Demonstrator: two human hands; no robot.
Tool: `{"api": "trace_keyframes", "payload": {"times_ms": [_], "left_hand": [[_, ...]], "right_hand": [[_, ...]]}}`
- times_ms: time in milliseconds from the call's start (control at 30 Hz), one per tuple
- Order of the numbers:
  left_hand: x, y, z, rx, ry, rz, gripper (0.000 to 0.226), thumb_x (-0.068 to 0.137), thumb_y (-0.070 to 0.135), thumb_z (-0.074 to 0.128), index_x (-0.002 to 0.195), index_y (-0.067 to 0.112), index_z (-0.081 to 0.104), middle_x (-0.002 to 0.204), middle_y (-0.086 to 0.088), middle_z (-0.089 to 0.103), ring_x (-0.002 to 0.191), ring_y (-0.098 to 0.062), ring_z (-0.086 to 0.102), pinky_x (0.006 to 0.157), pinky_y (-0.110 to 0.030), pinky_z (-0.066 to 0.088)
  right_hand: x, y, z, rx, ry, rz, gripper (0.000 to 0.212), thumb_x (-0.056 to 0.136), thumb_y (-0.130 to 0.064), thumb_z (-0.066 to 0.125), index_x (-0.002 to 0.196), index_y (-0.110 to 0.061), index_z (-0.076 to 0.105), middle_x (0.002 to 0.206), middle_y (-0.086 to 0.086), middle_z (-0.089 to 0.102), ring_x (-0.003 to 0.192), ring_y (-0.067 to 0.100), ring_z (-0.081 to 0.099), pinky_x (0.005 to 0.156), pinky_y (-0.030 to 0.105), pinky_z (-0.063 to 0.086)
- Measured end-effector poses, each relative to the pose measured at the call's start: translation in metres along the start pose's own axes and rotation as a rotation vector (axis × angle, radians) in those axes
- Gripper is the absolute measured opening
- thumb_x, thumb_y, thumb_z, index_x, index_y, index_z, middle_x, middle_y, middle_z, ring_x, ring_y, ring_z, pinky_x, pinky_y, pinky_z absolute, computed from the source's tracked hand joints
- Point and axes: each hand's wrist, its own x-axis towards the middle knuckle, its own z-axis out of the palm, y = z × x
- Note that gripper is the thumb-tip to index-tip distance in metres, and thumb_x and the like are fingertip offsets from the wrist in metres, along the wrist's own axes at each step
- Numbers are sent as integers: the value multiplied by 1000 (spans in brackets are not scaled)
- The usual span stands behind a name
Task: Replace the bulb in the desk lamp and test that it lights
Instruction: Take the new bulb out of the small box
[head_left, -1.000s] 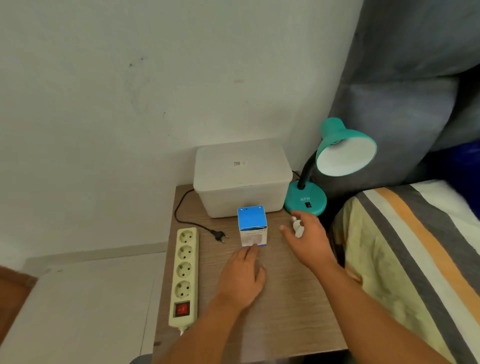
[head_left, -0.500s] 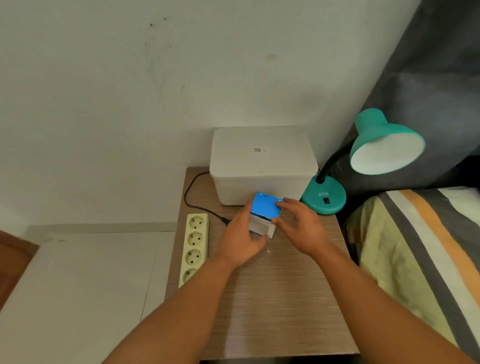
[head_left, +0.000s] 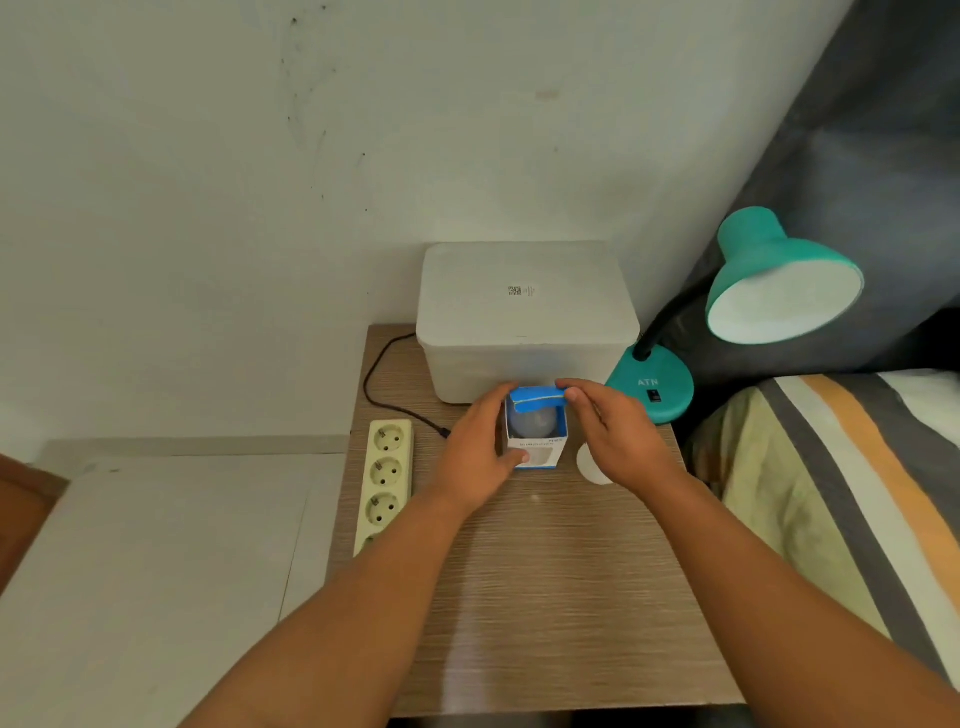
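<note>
Fingers (head_left: 563, 391) lifting blue flap, bulb box (head_left: 536, 447) upright, left hand (head_left: 475, 457) gripping side

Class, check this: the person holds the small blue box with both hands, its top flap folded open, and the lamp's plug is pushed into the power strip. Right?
Not quite. In the head view the plug lies loose on the table, beside the power strip, not in it. The rest holds: left hand and right hand hold the blue box, flap open.

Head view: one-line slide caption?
Left hand steadies the bulb box while right hand lifts its blue flap, teal desk lamp alongside.
</note>
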Motion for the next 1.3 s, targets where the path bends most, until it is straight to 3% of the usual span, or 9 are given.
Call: {"api": "trace_keyframes", "payload": {"times_ms": [133, 233, 333, 500, 600, 667, 867, 1133, 1300], "left_hand": [[-4, 5, 1, 6, -22, 3, 105, 80, 15, 77, 153, 41, 5, 151, 10, 42, 128, -9, 50, 102, -31, 47], [-6, 2, 2, 36, -2, 57, 100, 79, 13, 78, 151, 36, 12, 151, 8, 41, 129, -12, 51, 104, -35, 46], [-6, 1, 2, 42, -9, 62, 94, 79, 16, 80, 149, 35, 20, 148, 8, 43, 130, -11, 49, 105, -38, 46], [-5, 2, -2, 69, -27, 85, 96, 81, 19, 78, 154, 34, 18, 149, 7, 39, 133, -5, 38, 110, -28, 37], [-5, 3, -5, 79, -63, 74, 105, 82, 20, 77, 154, 42, 5, 145, 6, 41, 128, -6, 41, 105, -24, 39], [-4, 4, -6, 85, -70, 61, 110, 81, 20, 77, 153, 47, -1, 143, 6, 41, 126, -8, 44, 104, -30, 43], [-3, 5, -8, 76, -93, 45, 113, 81, 21, 79, 154, 45, -5, 144, 4, 41, 128, -12, 44, 106, -37, 45], [1, 5, -10, 77, -114, 37, 116, 79, 23, 81, 154, 43, -5, 148, 5, 37, 133, -10, 39, 110, -32, 39], [1, 5, -12, 58, -127, 42, 113, 80, 20, 80, 155, 41, -2, 146, 4, 38, 131, -8, 39, 109, -29, 38]], "right_hand": [[7, -5, 3, 33, 105, 77, 37, 104, -37, 40, 120, -19, 67, 101, -2, 72, 89, 13, 62, 81, 34, 52], [14, -4, 7, 40, 171, 138, 36, 103, -41, 39, 100, -20, 68, 73, -4, 64, 69, 15, 59, 65, 35, 50], [19, -6, 10, 27, 209, 173, 40, 102, -44, 40, 88, -17, 65, 63, -4, 57, 62, 14, 54, 60, 35, 46], [19, -8, 12, 68, 218, 189, 39, 102, -44, 40, 101, -16, 67, 77, -2, 66, 66, 15, 58, 66, 37, 52], [12, -6, 12, 81, 261, 190, 36, 101, -42, 43, 118, -17, 62, 100, -4, 66, 88, 13, 61, 79, 35, 54], [6, -1, 14, 83, 278, 188, 31, 98, -37, 53, 120, -16, 61, 109, -2, 65, 94, 11, 60, 85, 35, 53], [-1, 6, 22, -189, 51, 67, 51, 84, -41, 72, 130, -21, 60, 120, 1, 58, 112, 20, 52, 97, 35, 45], [19, -8, 18, -398, -91, 176, 72, 72, -62, 71, 134, -28, 58, 121, 3, 52, 114, 27, 46, 91, 37, 43], [27, -19, 16, -470, -138, 229, 70, 64, -66, 73, 121, -25, 66, 118, 3, 51, 114, 26, 45, 87, 40, 48]]}}
